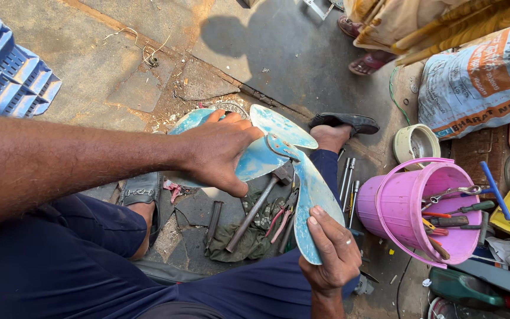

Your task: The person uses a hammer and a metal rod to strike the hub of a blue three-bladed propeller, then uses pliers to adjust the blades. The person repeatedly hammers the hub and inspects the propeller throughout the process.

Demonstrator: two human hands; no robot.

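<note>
Single head-worn view, looking steeply down, close over lap and ground

fan blades (278, 142): thin sheet metal, pale blue paint worn and chipped, matt, rust-speckled. hammer (258, 204): dull steel head, plain metal shaft. rag (240, 236): crumpled olive cloth. bucket (396, 204): smooth pink plastic, slightly glossy, scuffed. crate (10, 74): blue moulded plastic, ribbed. sack (479, 77): woven plastic, printed. ground (119, 65): rough cracked concrete, dusty. trousers (60, 266): dark blue woven cloth, matt.
</note>
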